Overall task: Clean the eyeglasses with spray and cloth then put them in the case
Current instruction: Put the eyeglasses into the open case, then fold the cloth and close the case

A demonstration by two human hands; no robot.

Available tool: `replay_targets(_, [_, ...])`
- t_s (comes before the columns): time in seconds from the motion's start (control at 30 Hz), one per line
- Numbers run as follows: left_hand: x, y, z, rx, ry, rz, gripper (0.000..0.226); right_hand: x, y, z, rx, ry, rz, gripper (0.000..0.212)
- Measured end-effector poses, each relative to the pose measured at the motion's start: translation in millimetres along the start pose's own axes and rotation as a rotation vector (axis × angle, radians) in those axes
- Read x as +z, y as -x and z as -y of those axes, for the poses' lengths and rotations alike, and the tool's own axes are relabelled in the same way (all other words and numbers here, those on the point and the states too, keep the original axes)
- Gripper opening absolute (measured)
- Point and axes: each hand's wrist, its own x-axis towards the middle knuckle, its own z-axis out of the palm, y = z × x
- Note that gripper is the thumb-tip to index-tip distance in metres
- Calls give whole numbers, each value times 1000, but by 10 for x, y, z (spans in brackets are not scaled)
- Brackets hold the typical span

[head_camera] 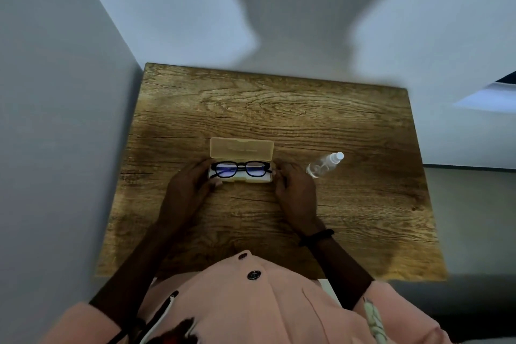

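Eyeglasses [240, 169] lie in the open case [241, 150], both hands [192, 184] [293, 186] gripping its ends.

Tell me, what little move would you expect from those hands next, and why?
Probably folding the lid down to shut the case. The eyeglasses already lie folded inside its tray, the lid stands open behind them, and the left hand and right hand sit at the case's two ends. The spray bottle lies set aside on the table. No cloth is visible.

Both hands, left [192, 180] and right [293, 183], flank the open case [241, 149] holding black eyeglasses [240, 168].
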Motion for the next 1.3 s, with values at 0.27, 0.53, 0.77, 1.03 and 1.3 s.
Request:
replay_targets(0.27, [-4,25,-26,-7,93,-56,52,-427,252,-112,-23,-45,-145,26])
replay_targets(0.53, [97,194,-74,62,-34,-205,54,-793,632,-467,115,-23,-241,23])
replay_targets(0.77, [285,298,-631,312,136,-197,32,-675,781,-638,126,135,72,34])
replay_targets(1.03, [602,330,-1156,149,278,144,33,-501,659,-463,189,164,120,19])
replay_targets(1.3, [607,512,-1266,248,262,49,36,-691,702,-109,352,-418,83,13])
